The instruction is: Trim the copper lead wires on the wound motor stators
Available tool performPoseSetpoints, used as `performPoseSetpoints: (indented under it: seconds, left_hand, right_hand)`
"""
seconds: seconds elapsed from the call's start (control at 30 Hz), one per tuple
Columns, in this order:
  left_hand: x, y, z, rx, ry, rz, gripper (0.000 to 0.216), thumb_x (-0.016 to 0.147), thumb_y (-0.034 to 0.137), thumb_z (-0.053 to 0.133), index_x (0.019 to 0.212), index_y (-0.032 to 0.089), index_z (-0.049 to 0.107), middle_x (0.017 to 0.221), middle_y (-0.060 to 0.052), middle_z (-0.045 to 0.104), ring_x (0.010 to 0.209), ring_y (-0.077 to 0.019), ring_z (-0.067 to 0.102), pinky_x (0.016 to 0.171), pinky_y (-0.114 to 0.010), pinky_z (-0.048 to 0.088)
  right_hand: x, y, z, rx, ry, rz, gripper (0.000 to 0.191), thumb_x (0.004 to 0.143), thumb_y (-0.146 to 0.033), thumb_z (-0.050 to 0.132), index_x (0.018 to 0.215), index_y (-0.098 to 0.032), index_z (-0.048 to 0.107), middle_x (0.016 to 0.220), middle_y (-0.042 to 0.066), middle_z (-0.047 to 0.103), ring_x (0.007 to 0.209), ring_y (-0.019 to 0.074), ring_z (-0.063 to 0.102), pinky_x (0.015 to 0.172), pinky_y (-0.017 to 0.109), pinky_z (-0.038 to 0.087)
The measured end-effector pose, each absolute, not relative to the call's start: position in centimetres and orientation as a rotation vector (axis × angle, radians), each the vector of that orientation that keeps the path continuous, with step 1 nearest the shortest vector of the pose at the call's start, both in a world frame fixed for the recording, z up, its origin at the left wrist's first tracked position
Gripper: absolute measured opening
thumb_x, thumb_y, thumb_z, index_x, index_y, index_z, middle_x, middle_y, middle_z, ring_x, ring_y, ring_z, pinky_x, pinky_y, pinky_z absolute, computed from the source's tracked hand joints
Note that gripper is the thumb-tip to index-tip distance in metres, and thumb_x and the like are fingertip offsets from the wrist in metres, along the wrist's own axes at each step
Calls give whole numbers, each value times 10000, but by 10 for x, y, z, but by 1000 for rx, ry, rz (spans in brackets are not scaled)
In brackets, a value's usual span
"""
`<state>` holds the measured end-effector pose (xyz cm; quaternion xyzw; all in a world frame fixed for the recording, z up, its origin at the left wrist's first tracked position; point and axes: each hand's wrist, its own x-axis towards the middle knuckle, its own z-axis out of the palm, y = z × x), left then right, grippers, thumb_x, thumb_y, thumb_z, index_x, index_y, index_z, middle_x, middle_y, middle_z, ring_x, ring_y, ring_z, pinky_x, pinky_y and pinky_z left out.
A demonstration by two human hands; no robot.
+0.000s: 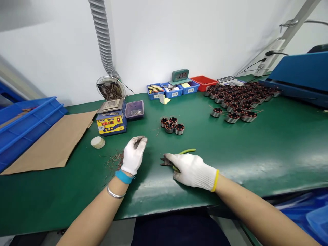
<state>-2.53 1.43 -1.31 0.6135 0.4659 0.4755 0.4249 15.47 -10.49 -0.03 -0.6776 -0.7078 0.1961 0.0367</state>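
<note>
My right hand (193, 171), in a white glove with a yellow cuff, is closed round a pair of green-handled cutting pliers (188, 150). Their dark jaws point left, and part of the handles is hidden under the palm. My left hand (133, 155), gloved in white with dirty fingertips, is drawn together in a pinch above the table; what it holds, if anything, cannot be made out. Beside it lies a loose pile of thin copper wire scraps (115, 160). Farther back, several motor stators (169, 127) with copper windings stand in a small group.
Many more stators (233, 99) crowd the back right. On the left are a CM 558 solder pot (111, 124), a purple tray (134, 110), a round pale block (97, 142), cardboard (56, 140) and a blue crate (28, 124). Small blue bins (173, 91) and a clock (180, 75) line the wall.
</note>
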Motion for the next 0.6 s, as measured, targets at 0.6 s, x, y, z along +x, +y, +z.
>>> performPoseSetpoints:
  seconds: [0.6]
  left_hand:
    - [87, -59, -23, 2627, 1065, 56, 1160, 795, 894, 279, 1582, 43, 251, 1688, -197, 213, 1580, -349, 147, 1274, -619, 125]
  right_hand:
    - [243, -80, 22, -2601, -1140, 441, 711, 748, -490, 589, 1435, -322, 513, 1114, 38, 731, 1052, 335, 661, 819, 451, 502]
